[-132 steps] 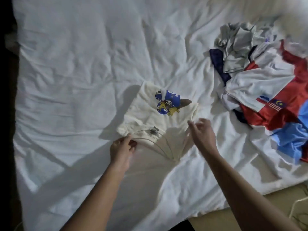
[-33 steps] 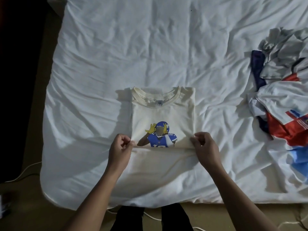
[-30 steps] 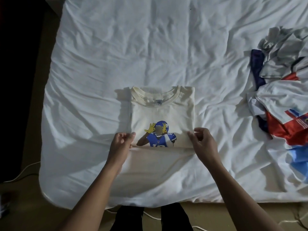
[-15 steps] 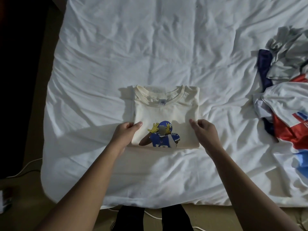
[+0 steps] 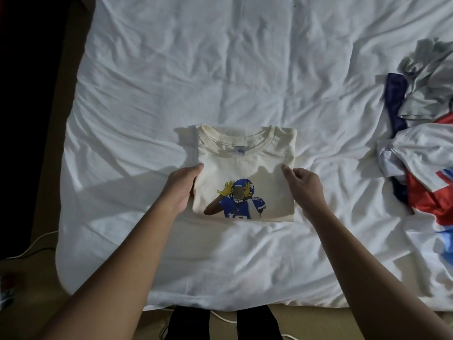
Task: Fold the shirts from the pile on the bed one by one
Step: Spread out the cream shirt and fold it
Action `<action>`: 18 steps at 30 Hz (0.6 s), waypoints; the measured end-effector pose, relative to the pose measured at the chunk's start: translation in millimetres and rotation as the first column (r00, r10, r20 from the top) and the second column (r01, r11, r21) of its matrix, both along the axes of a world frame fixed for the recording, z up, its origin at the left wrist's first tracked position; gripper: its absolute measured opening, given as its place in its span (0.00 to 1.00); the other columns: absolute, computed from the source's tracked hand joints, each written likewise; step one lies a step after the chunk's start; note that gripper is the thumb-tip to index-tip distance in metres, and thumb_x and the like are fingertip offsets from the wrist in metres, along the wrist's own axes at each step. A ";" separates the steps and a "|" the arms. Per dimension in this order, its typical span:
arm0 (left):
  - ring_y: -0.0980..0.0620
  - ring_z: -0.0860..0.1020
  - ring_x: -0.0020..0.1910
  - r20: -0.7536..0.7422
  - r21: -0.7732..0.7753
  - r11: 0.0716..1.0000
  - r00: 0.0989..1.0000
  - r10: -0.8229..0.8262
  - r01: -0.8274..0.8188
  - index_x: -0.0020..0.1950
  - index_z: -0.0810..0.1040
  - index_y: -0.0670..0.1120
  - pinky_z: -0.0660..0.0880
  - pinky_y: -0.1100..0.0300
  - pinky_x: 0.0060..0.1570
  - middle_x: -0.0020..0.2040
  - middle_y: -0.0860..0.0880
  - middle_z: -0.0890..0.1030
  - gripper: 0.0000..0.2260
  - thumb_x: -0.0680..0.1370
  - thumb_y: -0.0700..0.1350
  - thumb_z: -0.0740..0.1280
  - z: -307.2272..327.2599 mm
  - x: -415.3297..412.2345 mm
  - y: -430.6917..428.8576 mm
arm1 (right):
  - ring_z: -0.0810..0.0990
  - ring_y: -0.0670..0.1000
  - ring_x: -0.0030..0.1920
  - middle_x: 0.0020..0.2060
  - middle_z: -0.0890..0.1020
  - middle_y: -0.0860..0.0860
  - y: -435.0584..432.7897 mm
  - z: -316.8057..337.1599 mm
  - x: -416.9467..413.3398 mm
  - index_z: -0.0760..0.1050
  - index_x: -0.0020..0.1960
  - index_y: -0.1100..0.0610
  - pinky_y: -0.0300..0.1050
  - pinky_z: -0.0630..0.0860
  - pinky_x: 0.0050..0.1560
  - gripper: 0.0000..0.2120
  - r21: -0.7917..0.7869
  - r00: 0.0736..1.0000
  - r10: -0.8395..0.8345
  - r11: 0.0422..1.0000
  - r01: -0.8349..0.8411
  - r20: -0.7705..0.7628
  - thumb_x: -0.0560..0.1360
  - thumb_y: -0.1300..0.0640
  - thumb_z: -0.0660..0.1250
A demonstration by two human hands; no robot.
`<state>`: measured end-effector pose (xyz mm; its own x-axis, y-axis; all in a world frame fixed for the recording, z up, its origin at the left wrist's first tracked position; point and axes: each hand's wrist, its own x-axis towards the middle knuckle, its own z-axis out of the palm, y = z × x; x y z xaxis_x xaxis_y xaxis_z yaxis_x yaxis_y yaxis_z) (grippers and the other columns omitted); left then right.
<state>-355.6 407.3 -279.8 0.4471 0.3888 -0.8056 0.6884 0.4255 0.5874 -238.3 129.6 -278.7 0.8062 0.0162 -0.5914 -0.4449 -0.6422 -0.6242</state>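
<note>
The shirt (image 5: pixel 245 165) is cream, and its print (image 5: pixel 239 202) shows a figure in a blue helmet, a blue jersey with white numerals and yellow gloves. Under the shirt, the bed (image 5: pixel 220 69) is plain white. Right of the shirt, the pile (image 5: pixel 421 143) mixes grey, navy, white, red and light blue.

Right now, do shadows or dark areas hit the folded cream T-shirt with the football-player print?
Head view: light comes from the right, so the right hand shadows the folded cream T-shirt, and the shadow of the left arm crosses the white bed sheet. Head view, left edge: floor nearly black. Print sharp, no glare.
</note>
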 end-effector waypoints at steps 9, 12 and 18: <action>0.45 0.82 0.57 0.080 0.128 0.988 0.994 0.075 -0.084 0.54 0.81 0.42 0.78 0.50 0.64 0.54 0.44 0.85 0.17 0.72 0.49 0.81 -5.6 22.8 8.1 | 0.85 0.52 0.46 0.44 0.86 0.48 -0.3 -6.8 17.0 0.81 0.49 0.52 0.49 0.82 0.46 0.07 0.055 1.000 0.001 0.998 0.001 -0.027 0.75 0.51 0.75; 0.47 0.81 0.60 0.018 -0.013 0.999 0.999 0.038 -0.037 0.64 0.79 0.41 0.75 0.51 0.67 0.59 0.45 0.84 0.21 0.79 0.54 0.73 -4.8 25.1 10.1 | 0.86 0.51 0.48 0.46 0.87 0.48 4.2 -9.1 24.9 0.81 0.54 0.54 0.54 0.84 0.51 0.16 0.114 0.998 -0.056 0.992 0.060 -0.037 0.73 0.44 0.75; 0.44 0.84 0.55 0.024 0.050 0.991 0.992 0.125 -0.126 0.54 0.83 0.40 0.81 0.50 0.57 0.54 0.42 0.86 0.09 0.76 0.41 0.77 -2.3 50.4 17.0 | 0.75 0.49 0.37 0.34 0.78 0.48 30.5 -3.9 60.6 0.75 0.39 0.55 0.46 0.71 0.36 0.19 -0.054 0.994 0.022 0.998 -0.017 0.103 0.78 0.40 0.70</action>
<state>-305.2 424.3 -282.1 0.4085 0.4835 -0.7741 0.6190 0.4765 0.6243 -177.7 160.1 -282.7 0.8628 0.0034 -0.5056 -0.3669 -0.6837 -0.6308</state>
